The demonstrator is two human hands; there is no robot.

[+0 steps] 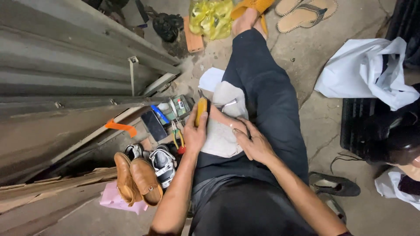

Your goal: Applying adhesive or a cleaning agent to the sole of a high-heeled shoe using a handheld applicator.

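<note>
Two hands work over a grey cloth [221, 135] spread on the person's lap, across the dark trouser leg [267, 96]. The left hand [194, 133] is clenched around a yellow-handled tool [200, 111] at the cloth's left edge; its working end is hard to make out, perhaps a blade. The right hand [256, 144] presses flat on the cloth, fingers loose, gripping nothing. Just left of the lap, on the concrete floor [319, 118], lie pliers [177, 140], a phone [154, 125], tan leather shoes [135, 179] and a white sneaker [162, 164]. A white bag [363, 70] sits well apart, to the right.
</note>
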